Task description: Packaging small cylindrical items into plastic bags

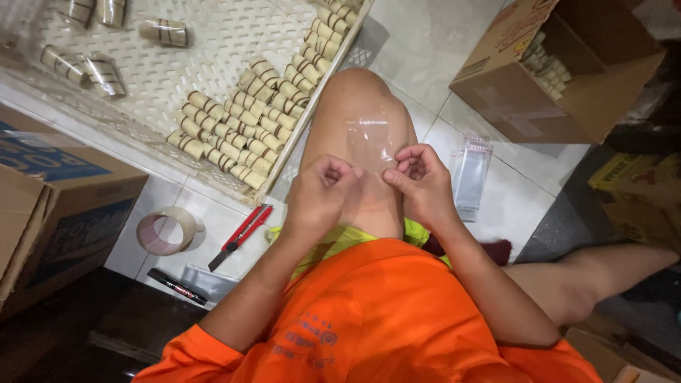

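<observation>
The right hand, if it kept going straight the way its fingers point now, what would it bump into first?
The right hand points toward the left hand, both pinching a clear plastic bag over the knee. It would likely meet the left hand's fingers first.

My one camera: head-worn, looking steeply down from close above.

I see my own lap fill the lower centre of the frame, my hands just below it, the knee point(365, 120) pointing up-frame. The tray point(213, 42) sits upper left, a box point(546, 92) upper right, floor tiles between. No second view overlaps this one.
</observation>
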